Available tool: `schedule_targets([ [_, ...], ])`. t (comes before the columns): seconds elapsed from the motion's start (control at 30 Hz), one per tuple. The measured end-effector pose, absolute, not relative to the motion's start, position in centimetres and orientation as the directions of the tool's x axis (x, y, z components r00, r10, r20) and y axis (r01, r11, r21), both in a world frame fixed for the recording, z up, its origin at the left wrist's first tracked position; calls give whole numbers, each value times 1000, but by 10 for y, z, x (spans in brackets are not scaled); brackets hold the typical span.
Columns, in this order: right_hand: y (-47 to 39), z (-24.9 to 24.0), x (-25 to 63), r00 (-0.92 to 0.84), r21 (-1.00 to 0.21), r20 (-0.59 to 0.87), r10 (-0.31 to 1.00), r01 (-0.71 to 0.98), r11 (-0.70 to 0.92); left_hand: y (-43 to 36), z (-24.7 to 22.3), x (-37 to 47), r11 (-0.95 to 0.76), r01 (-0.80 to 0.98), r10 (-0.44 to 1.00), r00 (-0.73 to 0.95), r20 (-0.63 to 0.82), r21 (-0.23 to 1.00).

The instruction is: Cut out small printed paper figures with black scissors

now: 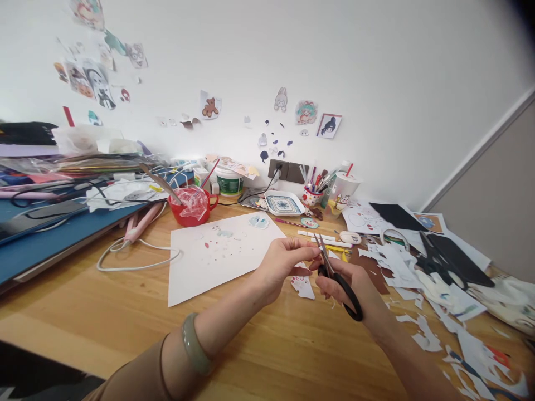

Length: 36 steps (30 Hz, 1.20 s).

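My right hand (349, 281) grips a pair of scissors (346, 292) with black handles, its blades pointing up and a little apart. Close against the blades, my left hand (288, 262) pinches a tiny piece of paper (321, 249), mostly hidden by the fingers. Just below both hands lies a paper scrap with red marks (303, 285). To the left, a white sheet (188, 278) carries several small cut-outs, among them a pale blue one (259, 221).
A red mug (190, 214) holding plastic wrap stands behind the sheet, near a square patterned dish (285, 204). A pen cup (311, 195) and drink cup (345, 192) stand near the wall. Paper offcuts (422, 334) litter the right; a second pair of scissors (438, 259) lies there.
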State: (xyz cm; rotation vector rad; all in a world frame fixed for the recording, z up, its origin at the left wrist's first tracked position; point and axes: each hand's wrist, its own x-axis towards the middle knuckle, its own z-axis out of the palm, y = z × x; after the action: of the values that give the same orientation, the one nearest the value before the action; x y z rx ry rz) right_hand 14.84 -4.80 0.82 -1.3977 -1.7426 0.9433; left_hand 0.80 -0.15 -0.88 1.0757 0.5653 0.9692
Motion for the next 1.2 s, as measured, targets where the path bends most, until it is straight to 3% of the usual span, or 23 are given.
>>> schedule_targets([
  [1.2,-47,3,151,-152,-878,11,988,472,83,0,-8,7,146,-380,898,439,39,913],
])
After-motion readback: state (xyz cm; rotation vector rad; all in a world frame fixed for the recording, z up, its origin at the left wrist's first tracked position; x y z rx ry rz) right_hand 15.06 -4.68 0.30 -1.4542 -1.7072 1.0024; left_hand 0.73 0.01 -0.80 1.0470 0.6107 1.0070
